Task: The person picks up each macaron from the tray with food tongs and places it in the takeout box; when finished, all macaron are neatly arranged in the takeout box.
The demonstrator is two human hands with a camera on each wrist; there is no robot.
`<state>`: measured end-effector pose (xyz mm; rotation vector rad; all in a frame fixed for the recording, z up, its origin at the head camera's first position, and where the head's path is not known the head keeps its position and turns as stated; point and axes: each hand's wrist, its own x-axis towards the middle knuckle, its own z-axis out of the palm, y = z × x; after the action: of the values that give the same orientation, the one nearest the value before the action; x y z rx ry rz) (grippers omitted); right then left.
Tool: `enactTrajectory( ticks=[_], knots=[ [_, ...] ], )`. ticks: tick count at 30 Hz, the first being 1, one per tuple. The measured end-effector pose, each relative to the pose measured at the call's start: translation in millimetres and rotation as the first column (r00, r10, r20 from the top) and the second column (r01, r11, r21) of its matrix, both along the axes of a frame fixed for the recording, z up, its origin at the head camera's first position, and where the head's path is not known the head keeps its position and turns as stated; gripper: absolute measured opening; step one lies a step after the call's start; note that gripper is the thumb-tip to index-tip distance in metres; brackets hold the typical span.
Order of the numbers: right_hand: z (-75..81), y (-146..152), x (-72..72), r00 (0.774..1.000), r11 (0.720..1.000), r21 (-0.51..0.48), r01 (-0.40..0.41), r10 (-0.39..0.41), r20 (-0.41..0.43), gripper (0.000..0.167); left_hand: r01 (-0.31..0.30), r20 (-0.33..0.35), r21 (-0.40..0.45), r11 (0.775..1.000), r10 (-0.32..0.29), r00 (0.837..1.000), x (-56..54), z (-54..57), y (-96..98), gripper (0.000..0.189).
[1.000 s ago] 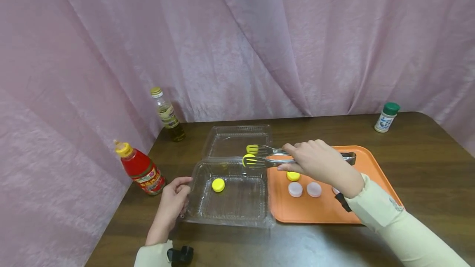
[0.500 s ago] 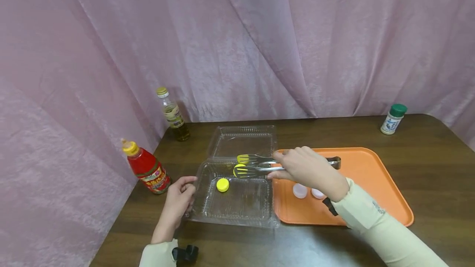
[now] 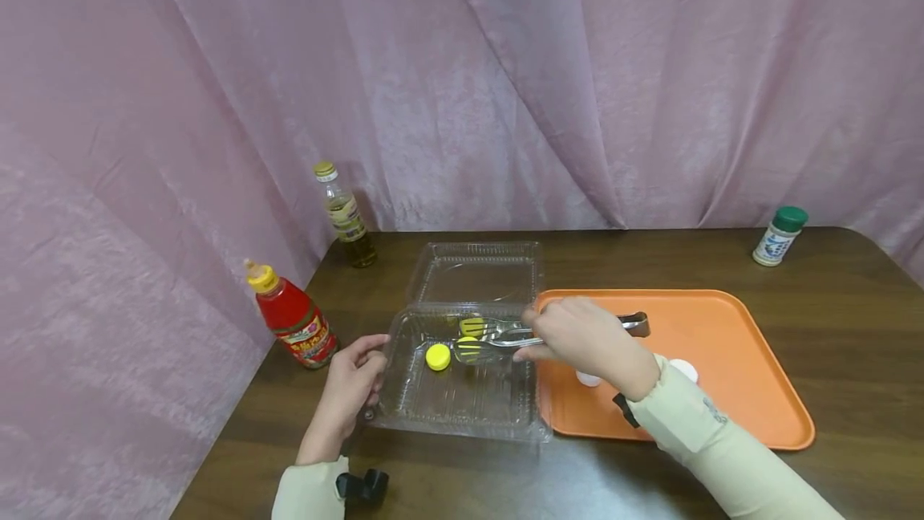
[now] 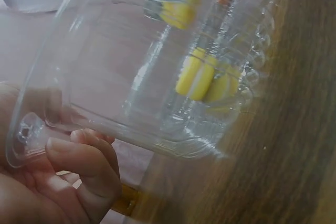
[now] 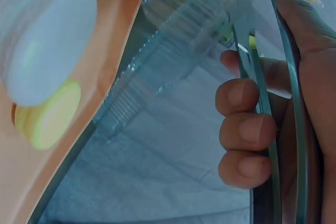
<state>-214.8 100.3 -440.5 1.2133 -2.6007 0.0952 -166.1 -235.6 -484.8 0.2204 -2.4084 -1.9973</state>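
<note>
My right hand (image 3: 588,339) grips slotted metal serving tongs (image 3: 516,343), whose heads reach into the clear plastic container (image 3: 462,428). Between the heads is a yellow macaron (image 3: 468,343), partly covered by the slots. To its left, a second yellow macaron (image 3: 437,357) lies in the container; its pale filling shows in the left wrist view. At the container's left rim, the thumb and fingers of my left hand (image 3: 350,387) hold the edge. White macarons (image 3: 683,370) and a yellow macaron (image 5: 52,114) lie on the orange tray, partly hidden by my right arm in the head view.
The orange tray (image 3: 729,400) adjoins the container on the right. Behind the container lies its opened lid (image 3: 480,275). A red sauce bottle (image 3: 296,323) and an oil bottle (image 3: 348,219) stand at left; a green-capped shaker (image 3: 780,237) stands at the back right.
My right hand has carried the tongs and the yellow macaron leftward from over the tray's edge and down into the container. My left hand stays at the rim.
</note>
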Motion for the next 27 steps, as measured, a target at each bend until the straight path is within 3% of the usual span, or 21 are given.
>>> enactTrajectory(
  ticks=[13,21,27],
  knots=[
    [-4.1,-13.8,-1.6,0.999,0.999,0.038,-0.006,0.008,-0.05,0.047,0.006,0.028,-0.013,1.0,-0.006,1.0,1.9,5.1,-0.4,0.043],
    [-3.1,-18.0,-1.1,0.997,0.999,0.037,0.006,-0.004,-0.076,0.046,0.003,0.013,0.003,1.0,-0.003,1.0,0.0,1.7,1.8,0.042],
    [0.4,-14.7,0.9,1.0,0.999,0.045,0.02,-0.02,-0.011,0.045,0.011,0.015,-0.012,1.0,-0.01,1.0,2.3,2.2,-0.7,0.043]
  ],
)
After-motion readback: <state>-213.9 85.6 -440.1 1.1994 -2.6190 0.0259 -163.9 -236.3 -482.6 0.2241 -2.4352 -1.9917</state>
